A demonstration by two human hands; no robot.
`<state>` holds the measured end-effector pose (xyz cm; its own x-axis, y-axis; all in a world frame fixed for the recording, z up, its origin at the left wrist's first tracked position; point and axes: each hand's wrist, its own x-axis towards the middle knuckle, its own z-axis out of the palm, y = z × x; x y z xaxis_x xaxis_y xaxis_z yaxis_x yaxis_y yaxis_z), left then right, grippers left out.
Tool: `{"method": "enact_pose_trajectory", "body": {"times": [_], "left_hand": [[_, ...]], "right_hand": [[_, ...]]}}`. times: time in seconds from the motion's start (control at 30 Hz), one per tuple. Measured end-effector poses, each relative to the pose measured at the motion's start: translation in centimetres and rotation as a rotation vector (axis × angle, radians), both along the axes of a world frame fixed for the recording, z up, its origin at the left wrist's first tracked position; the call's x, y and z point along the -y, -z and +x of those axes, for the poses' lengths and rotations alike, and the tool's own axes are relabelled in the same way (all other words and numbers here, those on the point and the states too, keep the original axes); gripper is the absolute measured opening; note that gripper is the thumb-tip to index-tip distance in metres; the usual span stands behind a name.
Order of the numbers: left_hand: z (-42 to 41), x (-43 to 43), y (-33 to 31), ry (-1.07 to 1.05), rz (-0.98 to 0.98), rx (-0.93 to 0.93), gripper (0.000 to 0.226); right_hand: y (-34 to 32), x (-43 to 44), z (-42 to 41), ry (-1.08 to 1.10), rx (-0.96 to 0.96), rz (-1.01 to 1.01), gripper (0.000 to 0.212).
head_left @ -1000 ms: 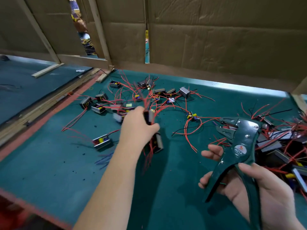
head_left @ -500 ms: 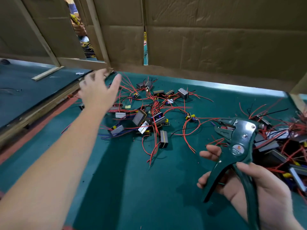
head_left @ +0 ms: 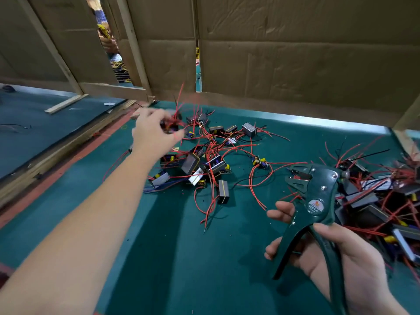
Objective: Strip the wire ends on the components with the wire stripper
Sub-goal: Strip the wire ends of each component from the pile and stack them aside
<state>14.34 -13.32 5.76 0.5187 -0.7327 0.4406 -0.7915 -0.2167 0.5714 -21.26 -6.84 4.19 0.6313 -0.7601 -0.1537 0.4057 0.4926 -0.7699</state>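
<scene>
two hands busy: left hand clutches a small component trailing red wires, far left of the wire stripper, and it's blurry. right hand wraps the stripper's handles, jaws gaping. best bet: single out one wire, feed just its tip squarely into the mouth, then squeeze. loose components sprawl left of the stripper; a tangled heap just right of it could snag trailing wires.
</scene>
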Motion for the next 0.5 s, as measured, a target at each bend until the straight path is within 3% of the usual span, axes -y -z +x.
{"method": "enact_pose_trajectory", "body": {"times": [0.07,0.2,0.3,0.4,0.5], "left_hand": [[-1.7,0.5,-2.5,0.007,0.097,0.118,0.033],[-5.6,1.6,-5.6,-0.007,0.557,0.341,0.079],[-9.7,2.1,-5.9,-0.054,0.483,0.569,0.076],[-13.6,3.1,-4.4,0.198,0.337,0.694,0.055],[-15.8,4.2,-1.5,0.436,0.585,0.695,0.074]], "right_hand": [[0.0,0.0,0.0,0.004,-0.002,-0.014,0.088],[-0.1,0.0,-0.1,0.016,0.004,-0.018,0.088],[-0.1,0.1,-0.2,0.026,0.001,-0.019,0.088],[-0.1,0.2,-0.3,0.042,0.010,-0.017,0.087],[-0.1,0.3,-0.3,0.040,0.020,-0.006,0.087]]}}
